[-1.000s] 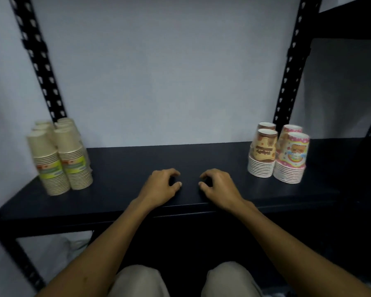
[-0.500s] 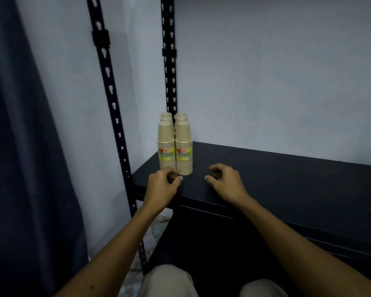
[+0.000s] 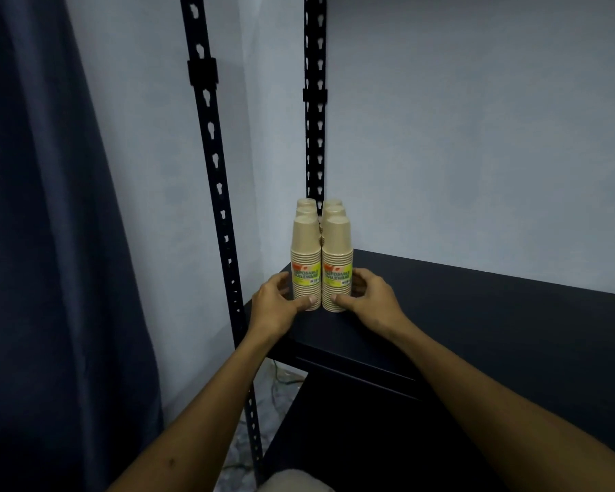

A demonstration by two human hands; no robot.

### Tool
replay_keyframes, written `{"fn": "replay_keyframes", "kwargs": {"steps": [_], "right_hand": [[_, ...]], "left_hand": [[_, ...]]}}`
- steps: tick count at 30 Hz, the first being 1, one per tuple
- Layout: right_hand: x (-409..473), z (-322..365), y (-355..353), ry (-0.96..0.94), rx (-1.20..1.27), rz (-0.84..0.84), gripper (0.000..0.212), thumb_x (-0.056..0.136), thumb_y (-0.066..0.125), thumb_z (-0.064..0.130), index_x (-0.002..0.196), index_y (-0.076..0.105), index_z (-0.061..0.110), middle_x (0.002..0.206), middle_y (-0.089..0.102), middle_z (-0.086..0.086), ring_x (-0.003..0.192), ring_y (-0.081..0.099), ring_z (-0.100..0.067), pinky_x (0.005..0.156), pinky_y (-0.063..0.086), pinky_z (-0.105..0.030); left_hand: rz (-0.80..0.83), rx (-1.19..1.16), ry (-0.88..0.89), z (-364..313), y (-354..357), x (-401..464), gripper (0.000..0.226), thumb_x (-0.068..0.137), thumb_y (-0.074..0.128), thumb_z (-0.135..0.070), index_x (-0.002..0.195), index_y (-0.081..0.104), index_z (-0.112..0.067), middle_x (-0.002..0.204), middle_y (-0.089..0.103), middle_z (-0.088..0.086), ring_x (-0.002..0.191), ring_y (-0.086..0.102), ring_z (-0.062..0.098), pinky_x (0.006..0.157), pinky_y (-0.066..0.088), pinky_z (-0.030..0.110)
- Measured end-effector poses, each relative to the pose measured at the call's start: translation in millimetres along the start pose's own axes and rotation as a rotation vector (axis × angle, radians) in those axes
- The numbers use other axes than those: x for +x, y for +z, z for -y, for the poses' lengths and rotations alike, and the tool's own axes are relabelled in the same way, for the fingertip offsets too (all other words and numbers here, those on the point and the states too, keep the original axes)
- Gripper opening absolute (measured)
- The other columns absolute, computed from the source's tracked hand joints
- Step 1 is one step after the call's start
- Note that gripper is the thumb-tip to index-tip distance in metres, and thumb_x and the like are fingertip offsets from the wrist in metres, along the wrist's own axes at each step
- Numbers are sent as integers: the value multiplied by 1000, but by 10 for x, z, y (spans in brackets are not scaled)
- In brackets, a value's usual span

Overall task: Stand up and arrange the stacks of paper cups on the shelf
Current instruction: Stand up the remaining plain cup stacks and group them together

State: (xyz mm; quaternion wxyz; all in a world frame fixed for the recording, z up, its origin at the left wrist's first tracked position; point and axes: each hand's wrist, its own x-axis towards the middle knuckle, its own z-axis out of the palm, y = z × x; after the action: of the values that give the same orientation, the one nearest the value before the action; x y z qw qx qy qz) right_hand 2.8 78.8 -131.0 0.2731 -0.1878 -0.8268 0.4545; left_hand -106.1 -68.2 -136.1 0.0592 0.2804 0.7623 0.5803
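Presently, in the head view, we find six stacks of paper cups standing upright in two rows at the left rear corner of the black shelf, against the wall. Our left hand curls round the base of the front left stack; our right hand curls round the front right stack (thumbs on the fronts). A dark curtain hangs at left.
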Motion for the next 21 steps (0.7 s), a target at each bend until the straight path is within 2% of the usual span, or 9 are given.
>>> {"fn": "replay_keyframes", "kwargs": {"steps": [3,8,13,16,19,21], "right_hand": [[23,-19,21,-15,11,7,57,77,78,16,128,54,13,121,65,0,103,61,-8,87,49,-19],[6,-29,1,-25,35,9,54,78,77,16,127,54,12,119,66,-1,101,63,-8,87,50,-21],[-97,-65,-150,-19,22,2,54,78,77,18,127,55,13,118,67,0,97,62,-6,79,48,-13],[-185,-112,-324,-3,16,-22,55,78,77,18,128,54,12,120,66,0,98,62,-5,79,48,-14],[-279,-199,-559,13,2,-62,54,78,77,17,127,54,12,119,66,0,96,62,-4,80,48,-14],[-340,-280,-744,27,-7,-98,52,78,77,17,126,55,13,117,67,1,94,63,-3,80,49,-15]], "left_hand": [[12,-54,21,5,34,13,62,73,81,-14,129,56,-10,124,65,7,106,62,13,92,50,27],[1,-87,26,25,32,26,51,75,79,-12,122,60,-9,114,68,5,97,65,12,85,53,25],[67,-98,31,-17,115,5,52,74,80,-11,121,60,-7,112,69,4,96,66,11,86,55,27],[101,-93,39,-78,278,-19,50,73,81,-12,119,62,-9,109,70,4,97,67,11,89,55,31],[160,-107,55,-181,525,-42,47,74,80,-11,117,62,-10,106,70,0,94,66,8,82,54,20],[210,-131,74,-244,730,-39,47,75,79,-9,118,62,-7,107,69,1,96,66,9,81,54,19]]}}
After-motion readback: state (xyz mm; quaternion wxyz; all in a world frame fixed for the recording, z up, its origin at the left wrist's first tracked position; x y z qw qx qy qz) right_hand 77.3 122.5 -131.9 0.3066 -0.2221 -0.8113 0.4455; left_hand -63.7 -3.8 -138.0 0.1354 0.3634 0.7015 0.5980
